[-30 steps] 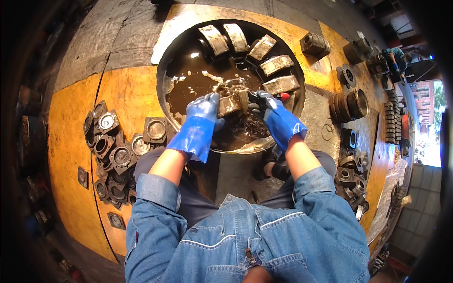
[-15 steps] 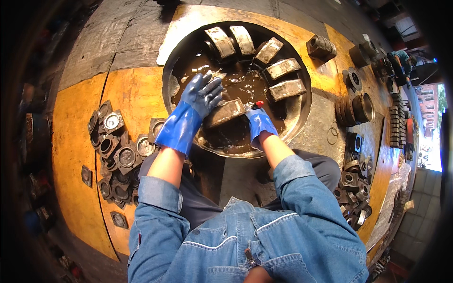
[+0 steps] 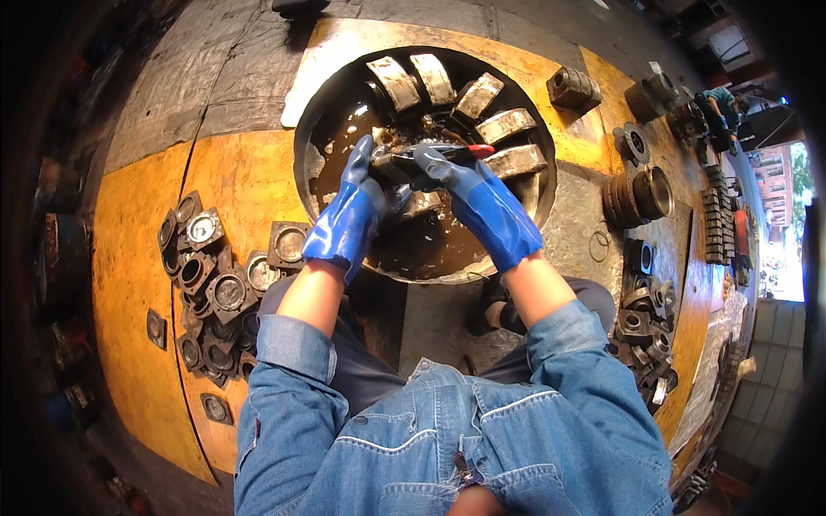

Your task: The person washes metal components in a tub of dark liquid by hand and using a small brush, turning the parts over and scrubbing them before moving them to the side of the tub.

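Dripping dark oil, the grimy metal block (image 3: 419,203) glistens.

Both hands wear glossy blue rubber gloves, the left hand (image 3: 357,202) and the right hand (image 3: 469,193) alike, each cuff ending just above the wrist. Beyond the cuffs the forearms are bare up to rolled sleeves of a light blue denim jacket with pale stitched seams. Dark trousers cover the legs.
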A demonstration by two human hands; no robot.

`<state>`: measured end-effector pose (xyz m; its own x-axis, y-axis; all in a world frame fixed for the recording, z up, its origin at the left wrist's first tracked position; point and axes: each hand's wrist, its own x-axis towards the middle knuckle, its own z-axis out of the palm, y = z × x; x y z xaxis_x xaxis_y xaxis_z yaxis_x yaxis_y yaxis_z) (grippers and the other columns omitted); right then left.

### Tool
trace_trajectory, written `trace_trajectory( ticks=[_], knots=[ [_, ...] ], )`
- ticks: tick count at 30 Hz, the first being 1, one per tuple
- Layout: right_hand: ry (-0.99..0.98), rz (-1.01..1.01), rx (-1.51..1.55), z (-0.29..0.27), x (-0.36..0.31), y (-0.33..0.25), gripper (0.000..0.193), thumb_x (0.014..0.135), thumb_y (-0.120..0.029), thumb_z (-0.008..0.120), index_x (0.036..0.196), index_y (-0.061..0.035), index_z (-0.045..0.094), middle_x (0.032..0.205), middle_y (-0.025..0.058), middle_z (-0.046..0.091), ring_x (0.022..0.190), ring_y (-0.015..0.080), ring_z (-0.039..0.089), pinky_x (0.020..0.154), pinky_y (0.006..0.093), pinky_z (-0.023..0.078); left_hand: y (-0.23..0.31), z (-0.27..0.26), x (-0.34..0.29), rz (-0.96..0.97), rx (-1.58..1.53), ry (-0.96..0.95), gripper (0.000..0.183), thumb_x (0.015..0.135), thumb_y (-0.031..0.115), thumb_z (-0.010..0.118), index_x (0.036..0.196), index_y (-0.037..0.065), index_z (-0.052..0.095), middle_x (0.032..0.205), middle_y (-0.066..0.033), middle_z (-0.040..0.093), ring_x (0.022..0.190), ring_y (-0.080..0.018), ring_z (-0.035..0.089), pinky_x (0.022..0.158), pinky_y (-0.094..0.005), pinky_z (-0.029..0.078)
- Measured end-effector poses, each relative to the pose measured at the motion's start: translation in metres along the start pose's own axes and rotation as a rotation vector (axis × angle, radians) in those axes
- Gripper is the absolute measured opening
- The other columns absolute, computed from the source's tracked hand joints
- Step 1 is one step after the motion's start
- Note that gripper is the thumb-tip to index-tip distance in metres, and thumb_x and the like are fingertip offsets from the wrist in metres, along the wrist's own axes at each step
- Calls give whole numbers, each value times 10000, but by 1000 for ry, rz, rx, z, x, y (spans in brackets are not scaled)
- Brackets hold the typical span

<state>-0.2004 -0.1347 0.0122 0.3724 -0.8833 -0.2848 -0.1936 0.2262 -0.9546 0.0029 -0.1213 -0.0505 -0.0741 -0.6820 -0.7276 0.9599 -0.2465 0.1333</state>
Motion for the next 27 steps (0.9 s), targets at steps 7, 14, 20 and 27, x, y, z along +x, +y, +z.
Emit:
trace_trajectory(
  ticks=[7, 14, 20, 27],
  knots=[
    [73, 45, 64, -8, -2, -7, 589, 1029, -559, 677, 1329, -53, 710, 1054, 11, 713, 875, 99, 557, 817, 260, 465, -11, -31, 0, -9, 316, -183, 793, 953, 513, 774, 1557, 86, 488, 1599, -177, 511, 1459, -337, 524, 1164, -542, 482],
    [-2, 171, 14, 3, 20, 7, 493, 1059, -502, 629, 1387, -143, 711, 1230, -20, 711, 1084, 98, 610, 878, 261, 468, -53, -66, -16, -339, 455, -128, 671, 1000, 501, 729, 1481, 61, 569, 1391, -171, 672, 1237, -358, 667, 1034, -521, 553],
    [-76, 283, -202, 29, 42, 5, 721, 954, -654, 722, 1353, -55, 690, 1267, 100, 717, 1125, 167, 624, 972, 336, 491, -66, -103, -5, -251, 458, -126, 432, 1036, 441, 697, 1271, 93, 599, 1201, -167, 661, 1052, -365, 693, 895, -534, 605],
    [-40, 272, -299, 28, 43, 24, 729, 938, -653, 704, 1360, -61, 661, 1150, 104, 734, 1033, 199, 648, 943, 348, 500, -62, -121, -11, -53, 558, -397, 450, 1081, 242, 648, 1476, 72, 516, 1181, -187, 651, 1045, -347, 678, 901, -482, 604]
  ],
)
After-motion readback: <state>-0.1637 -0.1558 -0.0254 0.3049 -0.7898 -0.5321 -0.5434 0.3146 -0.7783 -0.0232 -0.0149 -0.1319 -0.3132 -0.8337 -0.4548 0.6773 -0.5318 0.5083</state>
